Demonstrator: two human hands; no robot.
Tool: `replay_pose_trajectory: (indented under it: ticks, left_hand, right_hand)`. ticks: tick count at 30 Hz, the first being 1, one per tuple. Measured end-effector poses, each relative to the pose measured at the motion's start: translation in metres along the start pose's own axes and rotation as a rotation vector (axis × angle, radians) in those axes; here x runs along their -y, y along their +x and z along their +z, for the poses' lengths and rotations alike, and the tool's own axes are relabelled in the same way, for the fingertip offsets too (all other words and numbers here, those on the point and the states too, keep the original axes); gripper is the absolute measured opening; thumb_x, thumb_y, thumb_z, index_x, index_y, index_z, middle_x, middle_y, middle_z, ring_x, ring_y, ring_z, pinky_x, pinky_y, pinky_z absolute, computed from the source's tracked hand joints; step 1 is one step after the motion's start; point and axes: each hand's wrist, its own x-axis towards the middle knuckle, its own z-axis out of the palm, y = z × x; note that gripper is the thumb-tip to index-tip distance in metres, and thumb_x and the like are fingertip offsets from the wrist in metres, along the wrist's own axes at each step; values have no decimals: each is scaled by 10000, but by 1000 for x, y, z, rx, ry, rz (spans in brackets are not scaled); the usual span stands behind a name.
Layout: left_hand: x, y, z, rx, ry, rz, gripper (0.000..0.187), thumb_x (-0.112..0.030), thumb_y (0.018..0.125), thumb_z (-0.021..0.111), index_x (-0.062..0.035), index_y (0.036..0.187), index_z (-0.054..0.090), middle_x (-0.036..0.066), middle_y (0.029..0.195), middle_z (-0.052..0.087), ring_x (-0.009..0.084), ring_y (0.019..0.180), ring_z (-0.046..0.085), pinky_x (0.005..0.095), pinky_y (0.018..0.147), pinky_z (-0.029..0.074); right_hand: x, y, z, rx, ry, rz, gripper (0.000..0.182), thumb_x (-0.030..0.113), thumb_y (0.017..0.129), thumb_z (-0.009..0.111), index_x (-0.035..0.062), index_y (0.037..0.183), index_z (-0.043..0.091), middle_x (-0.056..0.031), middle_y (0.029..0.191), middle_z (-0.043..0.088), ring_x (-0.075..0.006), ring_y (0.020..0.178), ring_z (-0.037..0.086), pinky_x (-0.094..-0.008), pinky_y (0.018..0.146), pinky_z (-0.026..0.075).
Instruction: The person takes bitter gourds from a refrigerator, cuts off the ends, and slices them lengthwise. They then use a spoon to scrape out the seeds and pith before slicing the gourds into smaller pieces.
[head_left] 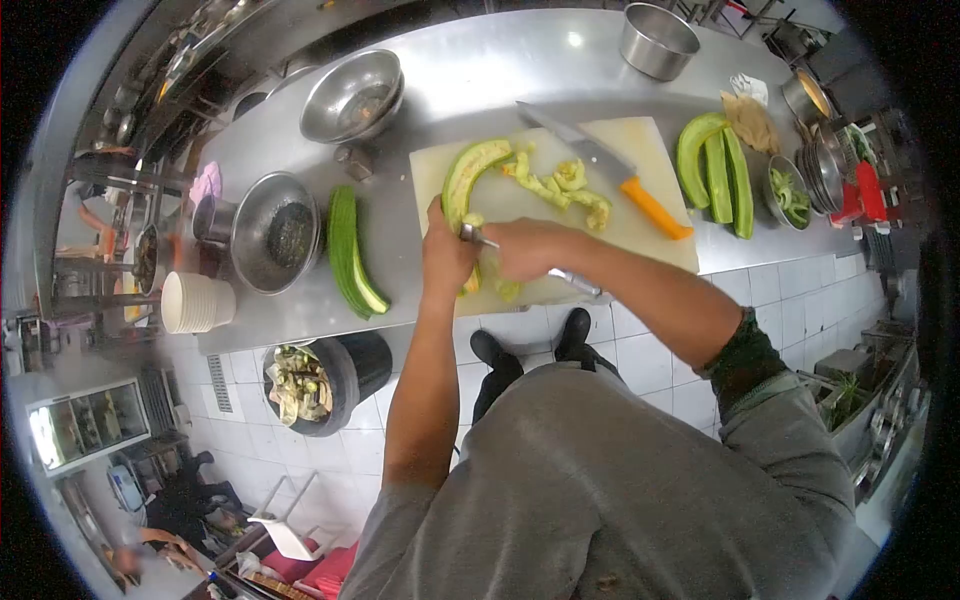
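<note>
- One broad steel counter point(480, 80) spans the upper frame, carrying the work within reach of both arms
- On it, centre of frame, the pale cutting board point(650, 170) probably gives the wet work a steadier bed than bare metal
- The long knife point(600, 155) lies slantwise at the board's upper right, likely parked out of the hands' way
- The curved gourd piece point(470, 175) stands lengthwise over the board's left part, cut face showing, which seems to expose its soft core
- The left hand point(450, 255) comes up from below, forearm nearly upright in the frame, fingers closed round the piece's lower part; their exact spacing is hidden
- The right hand point(530, 248) reaches in from the right, elbow bent outward, fingers curled tight round the metal scoop point(575, 280), whose head meets the gourd beside the left hand
- Pulp scraps point(565, 185) sit above the right hand, perhaps heaped aside for working room
</note>
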Motion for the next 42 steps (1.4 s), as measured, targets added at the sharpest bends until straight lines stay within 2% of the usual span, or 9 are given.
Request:
replay_pose_trajectory:
  ticks: [5, 17, 20, 23, 24, 27, 32, 35, 42]
  left_hand:
    - [0, 2, 9, -31, 101, 161, 697, -43, 765, 663, -59, 1396, 366, 253, 1077, 645, 437, 1000, 630, 452, 844, 502]
    - [-2, 8, 6, 105, 126, 17, 704, -49, 765, 674, -22, 1403, 378, 235, 1127, 632, 383, 1040, 633, 416, 882, 498]
    - [-2, 5, -9, 188, 60, 23, 585, -126, 875, 619, 6, 1400, 398, 198, 1189, 628, 342, 1094, 614, 406, 925, 490]
    - [10, -16, -19, 191, -1228, -392, 486, -264, 1004, 478, 12, 1400, 418, 173, 1284, 585, 309, 1184, 565, 386, 989, 473]
    - [28, -18, -14, 121, -1406, -496, 490, -348, 1058, 336, -10, 1401, 430, 181, 1346, 533, 296, 1227, 534, 381, 1043, 448]
    - [-5, -26, -3, -132, -1796, -573, 484, -345, 1042, 412, 35, 1335, 469, 188, 1282, 555, 317, 1145, 558, 406, 1031, 455]
    - [44, 5, 23, -80, -1506, -453, 418, -247, 1052, 400, -19, 1399, 440, 152, 1315, 547, 274, 1156, 571, 384, 950, 499]
    - [34, 8, 19, -80, -1399, -487, 414, -200, 1041, 431, -8, 1408, 426, 151, 1306, 548, 270, 1132, 581, 373, 945, 499]
    - [23, 0, 19, -72, -1334, -406, 452, -178, 1013, 485, 7, 1418, 407, 143, 1301, 554, 254, 1121, 588, 369, 941, 501]
  right_hand:
    - [-4, 16, -30, 72, 111, 59, 447, 109, 746, 596, -68, 1153, 538, -291, 1048, 646, -397, 987, 644, -477, 819, 502]
    - [-20, 20, 26, 19, -17, -52, 433, 74, 764, 601, -60, 1174, 560, -270, 1039, 665, -373, 962, 671, -470, 777, 526]
    - [-28, 21, 0, -30, -13, 34, 311, 175, 721, 708, -23, 960, 706, -245, 944, 694, -334, 876, 696, -444, 738, 541]
    - [-38, 44, 3, -179, 49, 64, 331, 185, 745, 681, -23, 1001, 700, -253, 970, 689, -340, 902, 691, -447, 768, 535]
    - [-32, 44, 2, -169, 73, 57, 356, 166, 757, 654, -33, 1052, 661, -260, 1007, 679, -356, 918, 683, -455, 771, 530]
    - [-16, 41, -5, -96, 129, 44, 420, 129, 779, 607, -53, 1157, 580, -272, 1078, 659, -388, 935, 670, -471, 760, 519]
    - [-3, 39, 10, 90, 168, -68, 447, 121, 775, 613, -45, 1187, 561, -275, 1033, 669, -367, 863, 686, -475, 693, 512]
    - [3, -2, 37, -107, 192, -119, 488, 119, 772, 620, -38, 1225, 528, -261, 955, 678, -341, 805, 691, -457, 648, 514]
    - [-23, 35, -10, 61, 202, 78, 571, 124, 807, 582, -11, 1341, 430, -249, 977, 663, -320, 856, 687, -438, 657, 515]
